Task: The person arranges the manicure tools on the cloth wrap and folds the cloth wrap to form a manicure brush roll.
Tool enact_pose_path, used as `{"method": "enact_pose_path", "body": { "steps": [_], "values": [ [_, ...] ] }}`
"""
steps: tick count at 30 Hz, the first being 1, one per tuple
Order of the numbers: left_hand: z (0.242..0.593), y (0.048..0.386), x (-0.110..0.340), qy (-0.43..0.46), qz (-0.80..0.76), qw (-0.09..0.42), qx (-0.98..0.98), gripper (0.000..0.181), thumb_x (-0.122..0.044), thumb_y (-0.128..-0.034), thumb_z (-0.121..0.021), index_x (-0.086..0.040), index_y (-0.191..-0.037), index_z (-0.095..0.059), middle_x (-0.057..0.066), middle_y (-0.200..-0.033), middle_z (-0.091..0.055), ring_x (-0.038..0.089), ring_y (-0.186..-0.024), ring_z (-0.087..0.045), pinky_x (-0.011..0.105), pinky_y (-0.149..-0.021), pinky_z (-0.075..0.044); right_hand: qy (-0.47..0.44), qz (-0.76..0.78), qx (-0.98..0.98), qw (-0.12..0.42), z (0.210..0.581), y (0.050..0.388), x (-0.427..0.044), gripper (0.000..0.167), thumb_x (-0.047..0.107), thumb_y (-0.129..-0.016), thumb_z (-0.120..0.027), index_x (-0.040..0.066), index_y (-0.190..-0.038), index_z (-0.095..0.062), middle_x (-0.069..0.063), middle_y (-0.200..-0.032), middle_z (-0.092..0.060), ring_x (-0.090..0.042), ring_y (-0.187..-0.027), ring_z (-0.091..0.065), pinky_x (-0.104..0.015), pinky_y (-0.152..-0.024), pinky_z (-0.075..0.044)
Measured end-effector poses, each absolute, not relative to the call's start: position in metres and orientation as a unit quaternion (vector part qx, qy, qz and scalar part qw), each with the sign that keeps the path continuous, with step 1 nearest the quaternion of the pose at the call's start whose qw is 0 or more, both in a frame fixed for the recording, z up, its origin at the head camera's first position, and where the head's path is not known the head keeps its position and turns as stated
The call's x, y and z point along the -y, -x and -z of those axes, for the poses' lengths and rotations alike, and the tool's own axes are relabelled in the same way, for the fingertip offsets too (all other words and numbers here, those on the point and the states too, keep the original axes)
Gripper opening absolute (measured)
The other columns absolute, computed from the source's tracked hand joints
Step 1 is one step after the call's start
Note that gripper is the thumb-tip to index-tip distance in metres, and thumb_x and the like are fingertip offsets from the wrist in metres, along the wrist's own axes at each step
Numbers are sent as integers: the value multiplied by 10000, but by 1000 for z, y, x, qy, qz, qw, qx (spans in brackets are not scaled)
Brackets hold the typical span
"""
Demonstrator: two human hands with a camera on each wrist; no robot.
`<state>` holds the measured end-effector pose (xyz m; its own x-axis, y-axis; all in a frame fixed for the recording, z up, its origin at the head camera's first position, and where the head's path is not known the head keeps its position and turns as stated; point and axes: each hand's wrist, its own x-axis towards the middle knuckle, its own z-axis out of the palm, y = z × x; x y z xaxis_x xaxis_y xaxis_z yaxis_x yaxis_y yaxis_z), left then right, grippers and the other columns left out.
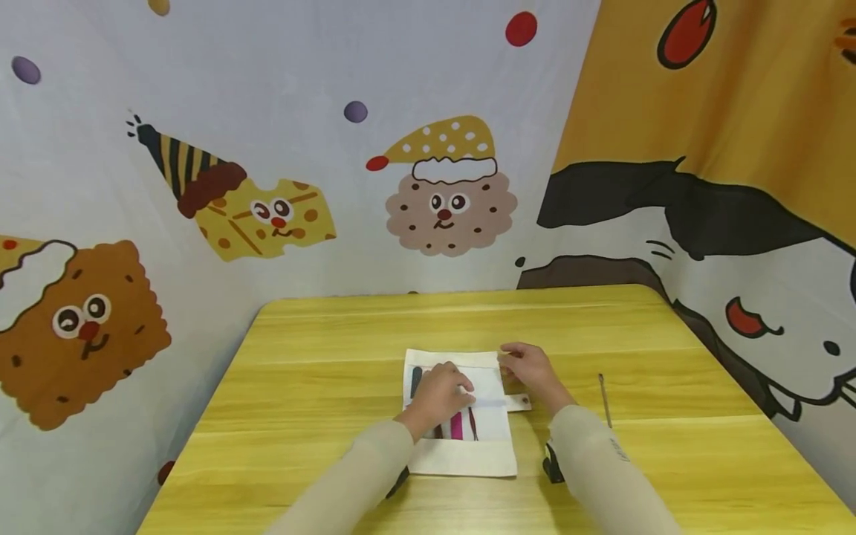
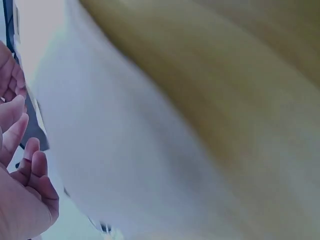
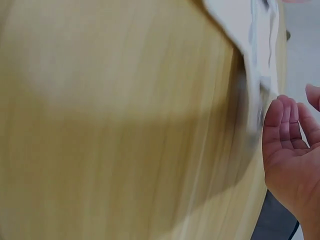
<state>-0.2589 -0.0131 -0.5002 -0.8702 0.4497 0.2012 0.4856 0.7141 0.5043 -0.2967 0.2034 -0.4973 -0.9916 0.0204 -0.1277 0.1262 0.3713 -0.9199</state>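
A cream fabric case [image 1: 461,458] lies unfolded on the table, with a dark item, a magenta strip [image 1: 457,425] and thin dark-red tools on its white inner panel. My left hand [image 1: 440,394] is over the panel, fingers bent loosely; whether it touches anything there cannot be told. At the case's upper right corner is my right hand [image 1: 533,369], its fingertips beside the edge, with no clear grip. A tab with a snap [image 1: 518,403] sticks out on the right side. In the right wrist view the fingers of my right hand [image 3: 292,145] are slightly bent near the white cloth [image 3: 232,20].
On the wooden table [image 1: 301,371], a thin metal stick [image 1: 605,400] lies right of my right forearm. A black object [image 1: 552,464] sits by the right sleeve, and another dark one [image 1: 397,483] is partly under the left sleeve. A patterned curtain [image 1: 374,59] hangs behind the table.
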Motion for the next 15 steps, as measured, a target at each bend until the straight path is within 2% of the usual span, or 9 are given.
{"method": "enact_pose_path", "body": {
  "steps": [9,15],
  "values": [
    [508,258,-3,235,244,2,941,79,-290,-850,-795,-220,-885,-793,-88,-844,-543,122,-835,-492,358,-779,-393,-73,530,-845,13,495,282,-248,406,183,-1014,-576,-38,-1354,-558,-216,-1145,-636,-300,-917,-622,-376,-735,-542],
    [509,259,-6,222,225,8,949,57,-285,-860,-784,-242,-822,-787,-95,-806,-512,127,-818,-487,352,-756,-383,-93,494,-865,-1,485,270,-284,460,241,-1024,-546,-43,-1385,-524,-252,-1259,-594,-359,-1028,-618,-417,-789,-540]
  ]
}}
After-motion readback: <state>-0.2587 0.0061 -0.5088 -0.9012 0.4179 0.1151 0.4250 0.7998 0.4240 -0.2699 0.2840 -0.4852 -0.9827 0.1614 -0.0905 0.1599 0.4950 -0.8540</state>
